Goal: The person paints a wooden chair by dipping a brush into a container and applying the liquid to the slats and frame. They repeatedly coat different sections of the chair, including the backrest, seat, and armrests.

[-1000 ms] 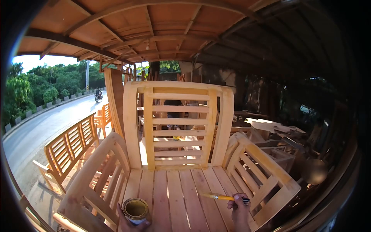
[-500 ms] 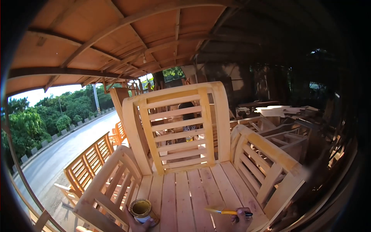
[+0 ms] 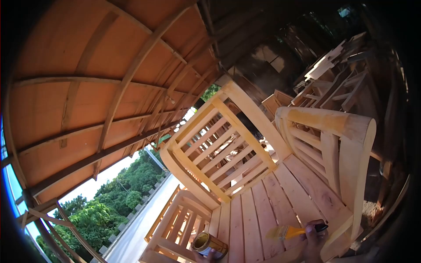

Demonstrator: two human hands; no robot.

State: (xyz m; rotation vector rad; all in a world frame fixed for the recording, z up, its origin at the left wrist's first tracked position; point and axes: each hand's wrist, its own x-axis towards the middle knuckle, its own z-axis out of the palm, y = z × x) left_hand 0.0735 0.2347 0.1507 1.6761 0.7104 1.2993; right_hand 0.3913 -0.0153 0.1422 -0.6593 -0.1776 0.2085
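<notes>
A bare-wood armchair with a slatted back and slatted seat stands right in front of me. My left hand is closed around a small open can, tilted above the seat's front left; yellowish residue coats its rim and inside. In my right hand is a paintbrush with a yellow handle and black end. Its pale bristles point left over the slats; whether they touch is not clear. Yellowish patches show on the right armrest and the back's inner frame.
Close on my left is the chair's other arm. More slatted furniture stands behind it by the road. Unfinished wooden frames and stacked pale boards crowd the back right. Overhead is a brown sheet roof on beams.
My view has tilted and swung, so the armchair appears slanted. Both hands, still holding the can and the paintbrush, sit farther right in view. The can is tipped more, and the brush's flat side shows.
</notes>
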